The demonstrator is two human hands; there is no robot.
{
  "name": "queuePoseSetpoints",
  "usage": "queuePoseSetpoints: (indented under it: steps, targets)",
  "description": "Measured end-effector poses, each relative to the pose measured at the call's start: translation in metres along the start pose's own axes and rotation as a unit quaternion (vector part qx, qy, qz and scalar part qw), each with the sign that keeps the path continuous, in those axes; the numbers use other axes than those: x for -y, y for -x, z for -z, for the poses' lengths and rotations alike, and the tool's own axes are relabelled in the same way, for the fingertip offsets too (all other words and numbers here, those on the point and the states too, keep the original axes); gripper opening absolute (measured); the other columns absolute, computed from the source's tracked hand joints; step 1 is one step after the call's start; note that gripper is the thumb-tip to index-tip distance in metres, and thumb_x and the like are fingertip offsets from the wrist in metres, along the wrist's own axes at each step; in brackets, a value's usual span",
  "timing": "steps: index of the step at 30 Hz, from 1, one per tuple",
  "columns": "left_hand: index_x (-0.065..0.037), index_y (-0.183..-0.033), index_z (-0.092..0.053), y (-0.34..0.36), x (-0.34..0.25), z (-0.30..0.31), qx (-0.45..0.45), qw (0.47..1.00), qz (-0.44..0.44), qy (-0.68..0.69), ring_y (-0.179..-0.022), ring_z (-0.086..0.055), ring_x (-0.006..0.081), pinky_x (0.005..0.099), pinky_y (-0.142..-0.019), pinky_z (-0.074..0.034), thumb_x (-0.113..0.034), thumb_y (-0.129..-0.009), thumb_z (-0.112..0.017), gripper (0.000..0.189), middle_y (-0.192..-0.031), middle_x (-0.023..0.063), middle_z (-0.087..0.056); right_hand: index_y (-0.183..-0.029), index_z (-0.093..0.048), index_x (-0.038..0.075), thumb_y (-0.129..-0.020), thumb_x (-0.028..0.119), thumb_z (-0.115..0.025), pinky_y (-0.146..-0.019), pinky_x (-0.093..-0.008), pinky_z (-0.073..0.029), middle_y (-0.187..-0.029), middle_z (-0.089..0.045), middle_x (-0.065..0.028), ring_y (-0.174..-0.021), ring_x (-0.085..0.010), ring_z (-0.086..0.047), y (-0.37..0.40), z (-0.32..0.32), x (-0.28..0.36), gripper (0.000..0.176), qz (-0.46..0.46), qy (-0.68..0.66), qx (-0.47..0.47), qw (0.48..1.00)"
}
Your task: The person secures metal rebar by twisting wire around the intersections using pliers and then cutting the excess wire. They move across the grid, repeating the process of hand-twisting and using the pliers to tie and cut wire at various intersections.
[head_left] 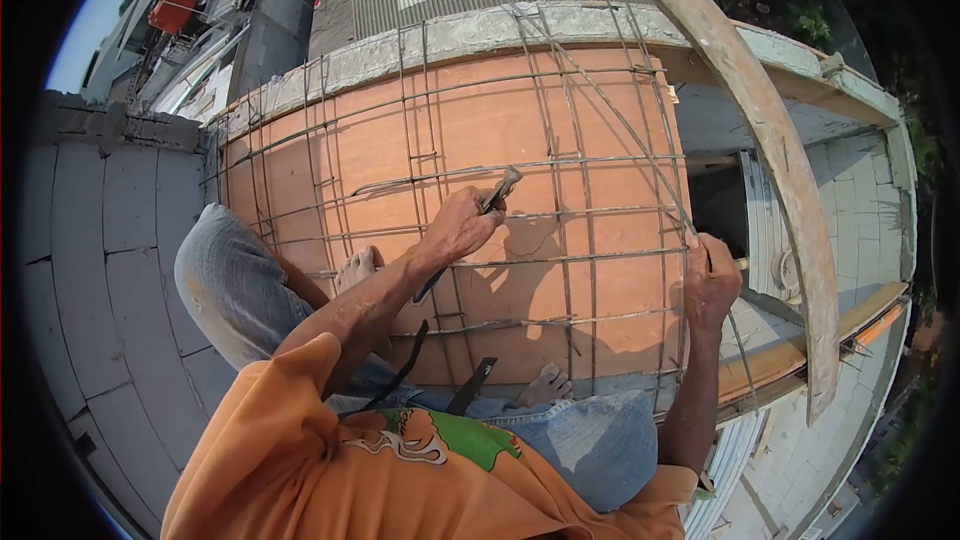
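My left hand (466, 226) is closed round a hand tool that looks like pincers (500, 190). Its metal head points up and away from me, and a dark handle end shows below my wrist. Under it lies a grid of thin steel bars (590, 257) over an orange-brown plywood panel (480, 100). At the panel's right edge, my right hand (711, 278) has its fingers wrapped round a long thin steel rod (622, 120). The rod slants across the grid from the far wall, past my hand, to the lower right.
A curved-looking wooden plank (765, 120) crosses the right side, beside an opening (718, 202) next to the panel. Grey block wall (120, 270) stands at left, and a concrete ledge (470, 35) runs along the far side. My bare feet (548, 386) are on the panel among the bars.
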State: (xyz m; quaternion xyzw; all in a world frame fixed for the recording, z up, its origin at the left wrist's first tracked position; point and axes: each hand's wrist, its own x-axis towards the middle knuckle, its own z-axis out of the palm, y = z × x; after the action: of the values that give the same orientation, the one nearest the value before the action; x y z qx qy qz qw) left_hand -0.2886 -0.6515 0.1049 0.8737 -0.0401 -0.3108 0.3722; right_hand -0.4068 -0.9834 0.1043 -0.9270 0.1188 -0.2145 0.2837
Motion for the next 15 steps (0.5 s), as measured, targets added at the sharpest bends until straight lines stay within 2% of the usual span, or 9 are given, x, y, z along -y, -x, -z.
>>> queuePoseSetpoints:
  steps: [1,5,6,7,9,10,12,13,15]
  targets:
    - [-0.001,-0.088,-0.061,0.003,-0.006,0.012,-0.007,1.0,-0.03,0.003,-0.059,-0.047,0.0131,0.0322,-0.053,-0.038,-0.021,-0.087,-0.057,0.021,-0.067,0.0031,-0.052,-0.097,-0.065,-0.003,-0.091,0.008,-0.062,-0.067,-0.0335,-0.049,-0.083,-0.065,-0.014,-0.072,-0.0225,-0.061,-0.011,0.002,0.006,0.014,0.0,-0.016,0.02,1.0]
    - [-0.002,-0.097,-0.06,0.069,-0.083,0.079,-0.039,0.977,0.009,0.207,-0.069,-0.059,0.0125,0.0273,-0.054,-0.047,-0.018,-0.089,-0.057,0.019,-0.081,0.0085,-0.063,-0.095,-0.066,-0.002,-0.089,0.009,-0.064,-0.065,-0.0342,-0.05,-0.083,-0.065,-0.0128,-0.07,-0.0229,-0.063,-0.045,-0.003,0.025,0.012,0.012,-0.068,0.047,0.996]
    - [-0.001,-0.099,-0.06,0.093,-0.102,0.102,-0.081,0.951,-0.062,0.292,-0.071,-0.063,0.0137,0.0266,-0.054,-0.049,-0.017,-0.09,-0.058,0.018,-0.085,0.0135,-0.066,-0.095,-0.066,-0.002,-0.089,0.009,-0.064,-0.065,-0.0342,-0.05,-0.083,-0.065,-0.0128,-0.07,-0.0229,-0.063,-0.054,-0.007,0.025,0.012,0.02,-0.075,0.055,0.995]
    - [0.0,-0.097,-0.061,0.113,-0.116,0.128,-0.127,0.922,-0.129,0.342,-0.062,-0.061,0.0125,0.0257,-0.052,-0.048,-0.016,-0.09,-0.059,0.017,-0.077,0.0109,-0.066,-0.096,-0.066,-0.001,-0.089,0.009,-0.065,-0.063,-0.0333,-0.049,-0.083,-0.065,-0.0122,-0.069,-0.0225,-0.063,-0.063,-0.01,0.026,0.013,0.041,-0.073,0.074,0.994]
    - [0.001,-0.102,-0.061,0.138,-0.114,0.196,-0.163,0.872,-0.312,0.341,-0.066,-0.062,0.0107,0.0289,-0.056,-0.05,-0.017,-0.094,-0.056,0.02,-0.078,0.011,-0.067,-0.095,-0.067,0.0,-0.086,0.011,-0.067,-0.062,-0.0324,-0.048,-0.08,-0.065,-0.0114,-0.066,-0.0216,-0.061,-0.081,-0.017,0.035,0.014,0.06,-0.093,0.109,0.988]
    - [0.013,-0.128,-0.045,0.147,-0.111,0.233,-0.22,0.871,-0.368,0.239,-0.062,-0.051,0.011,0.0239,-0.057,-0.043,-0.014,-0.1,-0.04,0.039,-0.08,0.0063,-0.058,-0.095,-0.067,0.0,-0.086,0.011,-0.067,-0.062,-0.0324,-0.048,-0.08,-0.065,-0.0114,-0.066,-0.0216,-0.061,-0.091,-0.021,0.04,0.014,0.065,-0.096,0.111,0.987]
    - [0.012,-0.133,-0.044,0.153,-0.108,0.286,-0.352,0.835,-0.373,0.198,-0.065,-0.047,0.0096,0.0245,-0.06,-0.041,-0.016,-0.099,-0.045,0.044,-0.077,0.0042,-0.058,-0.093,-0.066,0.001,-0.084,0.013,-0.07,-0.061,-0.0329,-0.048,-0.079,-0.064,-0.0124,-0.064,-0.0214,-0.061,-0.109,-0.029,0.046,0.015,0.09,-0.043,0.161,0.982]
    - [0.012,-0.133,-0.044,0.151,-0.089,0.31,-0.347,0.835,-0.375,0.204,-0.065,-0.047,0.0096,0.0245,-0.06,-0.041,-0.016,-0.099,-0.045,0.044,-0.077,0.0042,-0.058,-0.09,-0.066,0.001,-0.081,0.013,-0.072,-0.059,-0.034,-0.047,-0.075,-0.062,-0.0127,-0.062,-0.0235,-0.059,-0.116,-0.038,0.051,0.017,0.108,-0.045,0.151,0.982]
    - [0.006,-0.13,-0.054,0.13,-0.049,0.349,-0.484,0.847,-0.214,-0.059,-0.063,-0.044,0.0081,0.027,-0.059,-0.038,-0.025,-0.096,-0.054,0.046,-0.072,0.0004,-0.053,-0.087,-0.065,0.003,-0.081,0.019,-0.072,-0.059,-0.0363,-0.047,-0.07,-0.061,-0.0117,-0.062,-0.0267,-0.06,-0.13,-0.05,0.075,0.019,0.108,-0.031,0.193,0.975]
